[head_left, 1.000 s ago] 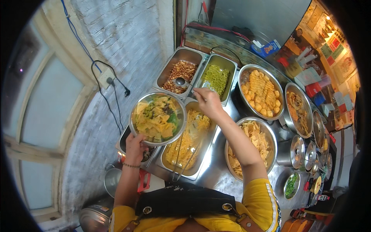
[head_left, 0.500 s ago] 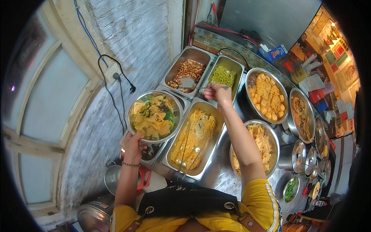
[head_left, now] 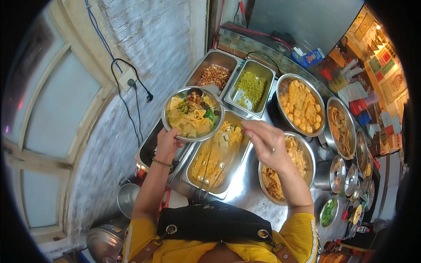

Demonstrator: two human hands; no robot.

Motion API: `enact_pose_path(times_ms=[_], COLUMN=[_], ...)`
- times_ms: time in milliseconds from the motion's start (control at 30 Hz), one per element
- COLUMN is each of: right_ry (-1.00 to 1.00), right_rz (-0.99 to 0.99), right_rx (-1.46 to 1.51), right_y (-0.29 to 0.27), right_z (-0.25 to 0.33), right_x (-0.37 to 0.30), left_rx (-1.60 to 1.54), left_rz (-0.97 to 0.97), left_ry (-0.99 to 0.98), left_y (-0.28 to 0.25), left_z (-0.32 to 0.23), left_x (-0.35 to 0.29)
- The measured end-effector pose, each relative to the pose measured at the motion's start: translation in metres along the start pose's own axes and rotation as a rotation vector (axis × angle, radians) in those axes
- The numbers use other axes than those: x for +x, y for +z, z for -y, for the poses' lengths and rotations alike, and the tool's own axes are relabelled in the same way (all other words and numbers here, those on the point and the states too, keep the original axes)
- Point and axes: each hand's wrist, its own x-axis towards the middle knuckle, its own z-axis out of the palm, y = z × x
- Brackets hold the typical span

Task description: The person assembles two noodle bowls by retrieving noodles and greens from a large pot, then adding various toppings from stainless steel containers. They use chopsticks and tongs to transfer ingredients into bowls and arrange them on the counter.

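Observation:
My left hand (head_left: pixel 168 143) grips the rim of a round metal bowl (head_left: pixel 218 128), raised above the trays. Inside lie yellow sheet-like pieces (head_left: pixel 193 120), green leaves and dark bits, with brown peanuts (head_left: pixel 193 101) near the far rim. My right hand (head_left: pixel 266 141) is closed, thumb against fingers, around the thin handle of a spoon (head_left: pixel 194 91). The spoon's head is over the bowl's far side, by the peanuts. Beneath the bowl is a steel tray of yellow shreds (head_left: pixel 219 160) with metal tongs (head_left: pixel 206 179) resting in it.
Beyond the bowl stand a tray of peanuts (head_left: pixel 215 76) and a tray of chopped greens (head_left: pixel 252 87). To the right are a pot of golden fried balls (head_left: pixel 302 107), a basin of yellow crisps (head_left: pixel 274 184) and several lidded pots. A white brick wall (head_left: pixel 144 44) borders the left.
The bowl has moved right and slightly away from me. My right hand has drawn back toward me, taking the spoon from the peanut tray to the bowl; peanuts now sit on the food.

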Motion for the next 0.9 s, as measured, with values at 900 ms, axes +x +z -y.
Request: enact_pose_path(times_ms=[900], right_ry=[1.215], right_rz=[0.021], right_rx=[0.499], right_y=[-0.07], right_z=[0.045], right_x=[-0.316], left_rx=[0.278], left_rz=[0.502], left_ry=[-0.228], left_y=[0.053], left_z=[0.083], left_x=[-0.188])
